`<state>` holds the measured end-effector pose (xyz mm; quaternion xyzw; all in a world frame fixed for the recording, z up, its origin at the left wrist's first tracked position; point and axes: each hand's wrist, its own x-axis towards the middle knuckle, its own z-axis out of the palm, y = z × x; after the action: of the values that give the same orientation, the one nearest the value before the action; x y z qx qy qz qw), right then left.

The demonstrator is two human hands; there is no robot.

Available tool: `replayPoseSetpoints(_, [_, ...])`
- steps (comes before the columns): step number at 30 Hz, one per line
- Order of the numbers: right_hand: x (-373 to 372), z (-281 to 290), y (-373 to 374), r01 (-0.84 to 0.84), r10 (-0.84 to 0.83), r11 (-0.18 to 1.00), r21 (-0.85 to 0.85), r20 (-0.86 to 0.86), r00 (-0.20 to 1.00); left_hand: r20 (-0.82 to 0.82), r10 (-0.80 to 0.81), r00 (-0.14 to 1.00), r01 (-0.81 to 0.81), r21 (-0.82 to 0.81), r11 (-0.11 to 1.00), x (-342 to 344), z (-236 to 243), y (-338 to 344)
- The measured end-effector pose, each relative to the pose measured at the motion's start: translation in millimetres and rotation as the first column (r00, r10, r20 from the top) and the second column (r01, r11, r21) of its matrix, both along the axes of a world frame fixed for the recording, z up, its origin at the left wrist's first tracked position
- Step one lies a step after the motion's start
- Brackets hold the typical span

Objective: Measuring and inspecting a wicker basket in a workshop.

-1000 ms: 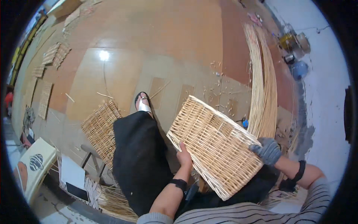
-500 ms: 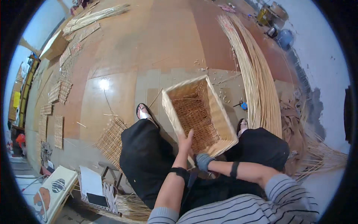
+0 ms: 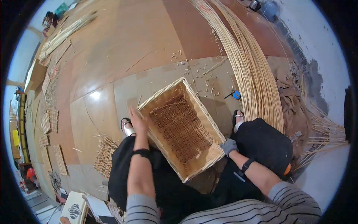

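Beneath your work spreads the floor (image 3: pixel 138 33), running far out ahead of both hands. On it, the long bundle of pale rods (image 3: pixel 261 82) stretches away ahead of your right hand (image 3: pixel 228 146). The wicker basket (image 3: pixel 182 128) sits between your two hands, its mouth up toward you, its long sides slanting from far left to near right. A loose woven panel (image 3: pixel 105 156) lies behind and to the left of your left hand (image 3: pixel 138 121).

Your gloved right hand pinches the basket's right-hand corner at the rim. Your left hand lies along the far left end of the rim, fingers straight rather than curled; it's blurred, so you can't tell whether it presses the weave. The step looks like turning or checking the basket's shape; the next move calls for a firm right hold while the left palm settles squarely on the rim.

Just ahead of your right hand is a small blue object (image 3: pixel 235 95); beyond lie tiny offcuts (image 3: pixel 201 91).
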<state>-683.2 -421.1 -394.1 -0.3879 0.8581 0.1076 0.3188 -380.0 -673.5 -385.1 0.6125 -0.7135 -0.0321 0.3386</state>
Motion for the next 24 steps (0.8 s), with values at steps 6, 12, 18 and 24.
replayPoseSetpoints(6, [-145.2, -53.4, -34.3, -0.281, 0.279, 0.959, -0.021, -0.064, 0.958, 0.162, -0.057, 0.985, -0.054, 0.610, 0.791, 5.0, -3.5, -6.7])
replayPoseSetpoints(12, [-90.9, 5.2, -110.3, -0.393, 0.372, 0.913, -0.107, -0.177, 0.911, 0.267, 0.045, 0.963, -0.211, 0.635, 0.743, 42.5, -14.7, 36.0])
replayPoseSetpoints(18, [-105.8, 16.1, -108.3, -0.472, 0.448, 0.879, -0.076, -0.212, 0.869, -0.410, -0.002, 0.912, 0.337, 0.749, 0.570, 61.3, -26.3, 41.7])
replayPoseSetpoints(24, [-71.1, 50.3, -132.9, -0.319, 0.321, 0.946, -0.047, 0.019, 0.947, 0.159, -0.410, 0.898, 0.163, 0.746, 0.646, 89.1, -66.0, 21.7])
